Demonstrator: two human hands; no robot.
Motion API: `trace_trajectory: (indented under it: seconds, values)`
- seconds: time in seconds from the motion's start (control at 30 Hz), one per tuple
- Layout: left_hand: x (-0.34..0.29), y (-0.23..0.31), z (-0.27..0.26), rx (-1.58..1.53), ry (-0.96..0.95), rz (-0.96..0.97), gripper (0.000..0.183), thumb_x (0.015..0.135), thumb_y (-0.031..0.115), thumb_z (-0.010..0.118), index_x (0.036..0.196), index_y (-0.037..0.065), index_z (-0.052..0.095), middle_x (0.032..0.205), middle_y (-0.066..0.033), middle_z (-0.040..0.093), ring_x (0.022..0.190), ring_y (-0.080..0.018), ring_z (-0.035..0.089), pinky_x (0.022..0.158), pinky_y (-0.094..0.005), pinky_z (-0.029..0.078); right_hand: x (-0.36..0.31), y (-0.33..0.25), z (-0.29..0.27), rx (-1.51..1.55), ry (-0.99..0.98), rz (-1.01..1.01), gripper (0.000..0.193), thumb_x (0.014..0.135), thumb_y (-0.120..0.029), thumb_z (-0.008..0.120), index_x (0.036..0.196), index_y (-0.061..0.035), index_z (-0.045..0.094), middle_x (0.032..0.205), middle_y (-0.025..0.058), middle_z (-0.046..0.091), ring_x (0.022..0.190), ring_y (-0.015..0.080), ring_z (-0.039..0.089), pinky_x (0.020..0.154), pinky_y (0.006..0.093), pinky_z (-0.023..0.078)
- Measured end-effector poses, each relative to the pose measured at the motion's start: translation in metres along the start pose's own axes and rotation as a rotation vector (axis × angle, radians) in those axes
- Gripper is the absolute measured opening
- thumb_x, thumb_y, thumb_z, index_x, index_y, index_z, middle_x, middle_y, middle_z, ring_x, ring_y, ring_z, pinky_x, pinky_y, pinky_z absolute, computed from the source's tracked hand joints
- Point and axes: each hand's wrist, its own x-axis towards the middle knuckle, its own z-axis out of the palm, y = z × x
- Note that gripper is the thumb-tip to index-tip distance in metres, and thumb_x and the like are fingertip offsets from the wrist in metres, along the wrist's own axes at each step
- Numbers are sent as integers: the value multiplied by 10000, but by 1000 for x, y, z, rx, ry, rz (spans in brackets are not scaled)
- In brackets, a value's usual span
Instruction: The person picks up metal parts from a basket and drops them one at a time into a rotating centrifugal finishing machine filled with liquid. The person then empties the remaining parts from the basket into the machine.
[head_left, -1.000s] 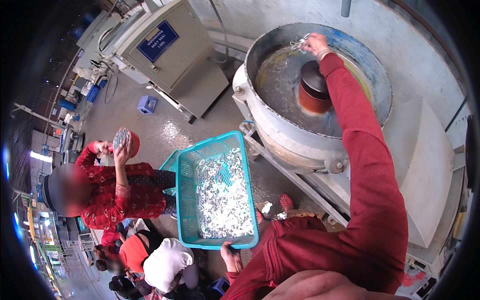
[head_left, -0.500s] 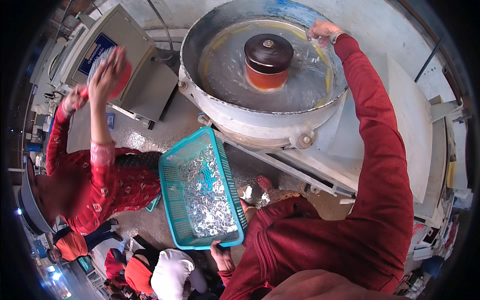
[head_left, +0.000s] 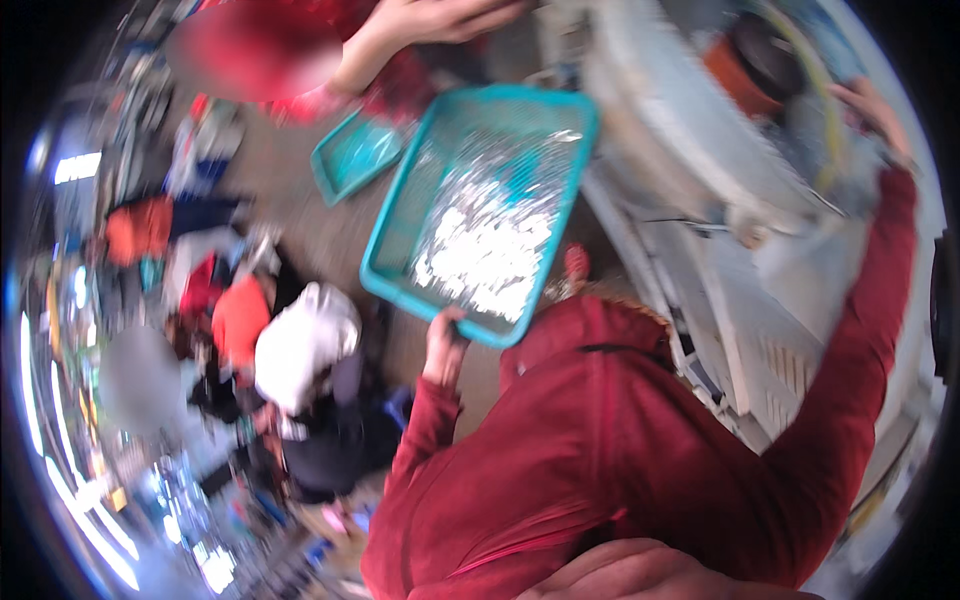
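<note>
My left hand (head_left: 445, 348) is closed on the near rim of a turquoise plastic basket (head_left: 376, 268), thumb over the edge. The basket tilts in view and holds many small shiny metal pieces (head_left: 490, 235), smeared by motion. My right arm is stretched far to the right, with my right hand (head_left: 880, 122) over the far side of a large round metal tub (head_left: 665, 100). Blur hides what those fingers hold, if anything. Inside the tub stands a dark-capped orange hub (head_left: 745, 75).
Across the basket, a co-worker in red reaches a hand (head_left: 445, 18) toward the tub side. A smaller turquoise tray (head_left: 345, 165) lies on the floor beyond the basket. Several people sit at the left, one in a white top (head_left: 305, 350). A machine frame (head_left: 720, 300) stands below the tub.
My view has swung left, shifting the tub to the upper right. The co-worker's raised hands and red item have left their place; one lowered hand shows. My left hand still grips the basket.
</note>
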Motion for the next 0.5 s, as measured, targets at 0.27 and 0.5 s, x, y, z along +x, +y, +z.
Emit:
trace_trajectory:
  seconds: [0.27, 0.5]
  values:
    - [-5, -15, 10, 245, 303, 90, 48, 669, -3, 513, 702, 22, 489, 690, -59, 474, 610, -205, 501, 549, -391, 464, -109, -182, 113, 90, -498, -1362, 443, 770, -316, 569, 1120, -44, 567, 716, 90, 592, 683, 176, 585, 633, 310, 466]
    - [-55, -15, 23, 315, 272, 321, 122, 597, 54, 556, 528, 63, 456, 535, 11, 392, 493, -99, 387, 432, -244, 260, -72, -367, 380, 59, -374, -723, 690, 786, -636, 338, 1366, -288, 198, 1438, 154, -1, 1291, 436, -45, 820, 787, 64]
